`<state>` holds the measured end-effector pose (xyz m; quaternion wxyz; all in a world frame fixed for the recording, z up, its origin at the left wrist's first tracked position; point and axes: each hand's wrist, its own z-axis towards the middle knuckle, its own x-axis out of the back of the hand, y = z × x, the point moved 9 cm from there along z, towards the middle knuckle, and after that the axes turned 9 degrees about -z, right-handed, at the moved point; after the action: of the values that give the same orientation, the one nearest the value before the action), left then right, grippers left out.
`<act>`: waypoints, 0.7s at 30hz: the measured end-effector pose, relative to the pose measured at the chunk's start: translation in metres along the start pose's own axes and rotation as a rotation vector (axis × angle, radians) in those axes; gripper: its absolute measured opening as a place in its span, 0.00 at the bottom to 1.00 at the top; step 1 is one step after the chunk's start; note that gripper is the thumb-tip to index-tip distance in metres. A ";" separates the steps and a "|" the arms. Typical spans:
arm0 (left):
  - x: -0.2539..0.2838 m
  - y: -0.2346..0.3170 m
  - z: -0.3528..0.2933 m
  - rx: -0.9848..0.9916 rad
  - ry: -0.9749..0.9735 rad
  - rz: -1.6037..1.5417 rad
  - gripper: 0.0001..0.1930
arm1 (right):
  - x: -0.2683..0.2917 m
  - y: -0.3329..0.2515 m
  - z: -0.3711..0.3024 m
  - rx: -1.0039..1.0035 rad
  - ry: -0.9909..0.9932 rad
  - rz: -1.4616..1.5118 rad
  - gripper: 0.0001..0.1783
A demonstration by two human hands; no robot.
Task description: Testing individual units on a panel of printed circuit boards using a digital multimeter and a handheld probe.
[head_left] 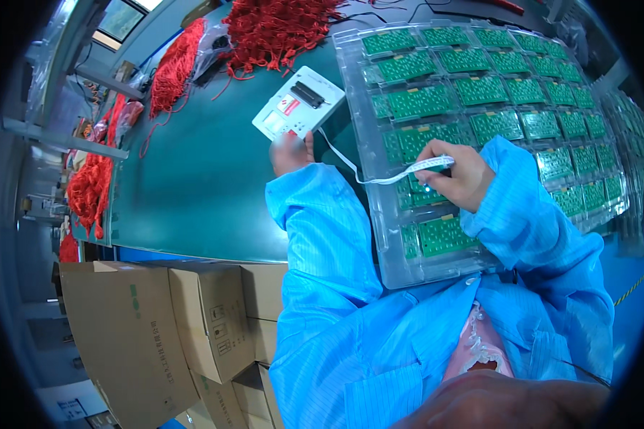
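Blue smock (pixel 386 343), worn by the worker, fills the foreground at the near edge of the green counter (pixel 193 200). From where I stand, the step in hand seems to be bringing one end of a white ribbon cable (pixel 390 179) to one of the green circuit boards (pixel 447 236), which lie in rows in a clear plastic tray (pixel 388 264) along the counter's right side. The next move would presumably call for a steady, fine alignment of the cable end over a single board. Right hand (pixel 465 175): nearly closed, thumb and fingers pinching the cable close to its end, above the tray; whether the tip meets a board cannot be told. Left hand (pixel 291 154): at the near side of a white boxlike device (pixel 299 107), from which the cable runs; its fingers are blurred, so their opening and any grip cannot be judged. Red cord bundles (pixel 283 28) lie along the counter's far edge.
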<state>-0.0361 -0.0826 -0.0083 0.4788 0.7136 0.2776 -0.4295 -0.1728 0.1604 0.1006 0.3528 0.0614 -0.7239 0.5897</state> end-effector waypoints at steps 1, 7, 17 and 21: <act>-0.003 0.000 0.001 0.005 -0.017 0.002 0.19 | 0.000 -0.001 -0.001 0.006 -0.002 0.001 0.06; -0.006 -0.002 0.004 0.017 -0.058 -0.004 0.19 | 0.001 -0.006 -0.004 0.018 -0.021 -0.011 0.06; -0.005 0.001 0.003 0.010 -0.028 -0.011 0.20 | 0.000 -0.008 -0.003 0.007 -0.029 -0.020 0.05; -0.005 0.001 0.003 0.004 -0.023 -0.007 0.19 | 0.000 -0.008 -0.004 0.004 -0.029 -0.023 0.05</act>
<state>-0.0383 -0.0854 -0.0037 0.4791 0.7086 0.2736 -0.4399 -0.1675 0.1614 0.1071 0.3489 0.0790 -0.7269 0.5862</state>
